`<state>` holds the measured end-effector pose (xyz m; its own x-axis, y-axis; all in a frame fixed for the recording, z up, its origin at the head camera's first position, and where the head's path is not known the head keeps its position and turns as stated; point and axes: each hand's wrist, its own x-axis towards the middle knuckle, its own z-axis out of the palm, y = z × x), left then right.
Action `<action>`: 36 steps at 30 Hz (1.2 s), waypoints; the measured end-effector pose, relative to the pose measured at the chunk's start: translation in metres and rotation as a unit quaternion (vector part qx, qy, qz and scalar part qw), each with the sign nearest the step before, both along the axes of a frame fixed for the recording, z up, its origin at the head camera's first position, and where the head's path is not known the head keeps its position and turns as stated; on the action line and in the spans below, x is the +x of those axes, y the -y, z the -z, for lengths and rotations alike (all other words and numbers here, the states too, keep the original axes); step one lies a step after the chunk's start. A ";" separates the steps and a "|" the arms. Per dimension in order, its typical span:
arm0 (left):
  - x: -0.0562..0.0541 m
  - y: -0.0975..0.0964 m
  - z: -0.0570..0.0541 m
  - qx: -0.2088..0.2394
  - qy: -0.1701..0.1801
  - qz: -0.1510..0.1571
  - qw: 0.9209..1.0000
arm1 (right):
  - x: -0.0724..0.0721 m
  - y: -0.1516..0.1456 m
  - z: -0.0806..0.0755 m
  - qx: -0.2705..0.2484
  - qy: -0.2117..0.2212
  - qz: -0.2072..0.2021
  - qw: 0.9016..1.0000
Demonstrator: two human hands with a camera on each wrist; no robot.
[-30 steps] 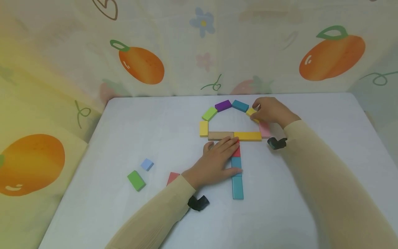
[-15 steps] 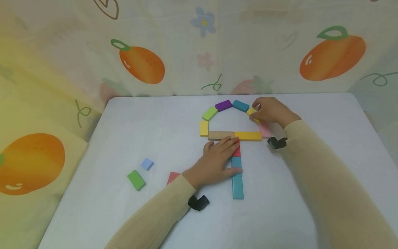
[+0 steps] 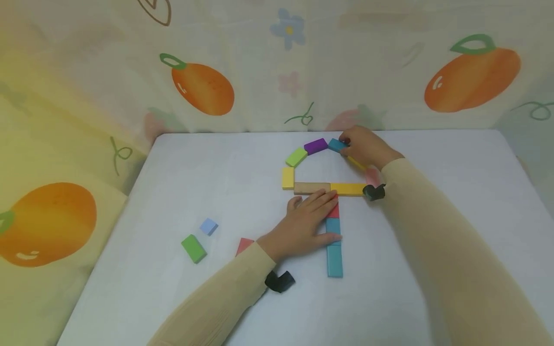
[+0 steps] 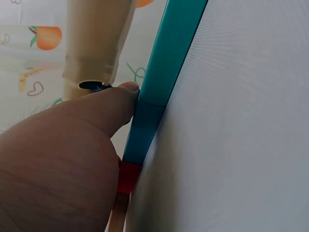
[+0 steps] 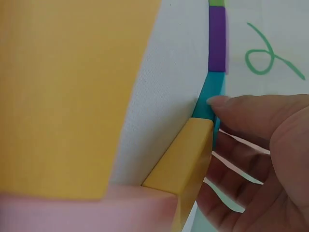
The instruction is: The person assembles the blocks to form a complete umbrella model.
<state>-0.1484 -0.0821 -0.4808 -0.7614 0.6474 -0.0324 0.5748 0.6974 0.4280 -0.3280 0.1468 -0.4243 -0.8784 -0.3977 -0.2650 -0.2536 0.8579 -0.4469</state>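
My right hand (image 3: 369,146) pinches the blue block (image 3: 335,144) at the top of a row of blocks bent into an arch. Its thumb lies on the blue block's edge in the right wrist view, with curled fingers behind. Touching that block are a purple block (image 3: 316,146) on one side and a yellow block (image 5: 181,154), partly hidden, on the other. My left hand (image 3: 298,231) rests with extended fingers over a red block (image 3: 333,211) and a blue block (image 3: 333,224), which form an upright line with a teal block (image 3: 335,262).
A light green block (image 3: 296,157), a short yellow block (image 3: 288,178) and a pink block (image 3: 372,176) continue the arch. A wooden block (image 3: 311,188) and a long yellow block (image 3: 347,189) form its base. Loose green (image 3: 194,248), light blue (image 3: 209,226) and red (image 3: 244,245) blocks lie left.
My right hand has moved left and slightly away, from the yellow block to the blue block. My left hand keeps its place on the line of blocks. The head view has shifted slightly.
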 end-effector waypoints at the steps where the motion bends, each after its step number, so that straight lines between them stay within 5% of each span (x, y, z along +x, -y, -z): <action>1: 0.000 -0.001 0.000 -0.002 -0.001 0.000 1.000 | 0.000 0.000 0.000 0.006 -0.001 -0.001 1.000; 25: 0.000 -0.002 -0.002 -0.015 -0.004 0.002 1.000 | -0.003 0.003 0.001 -0.007 0.012 0.025 1.000; 36: 0.001 -0.001 -0.004 -0.009 -0.004 0.000 1.000 | -0.005 0.005 -0.005 -0.012 0.008 0.005 1.000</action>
<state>-0.1472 -0.0813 -0.4764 -0.7617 0.6469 -0.0379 0.5785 0.7051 0.4101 -0.3328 0.1417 -0.4197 -0.8782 -0.3950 -0.2695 -0.2374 0.8494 -0.4714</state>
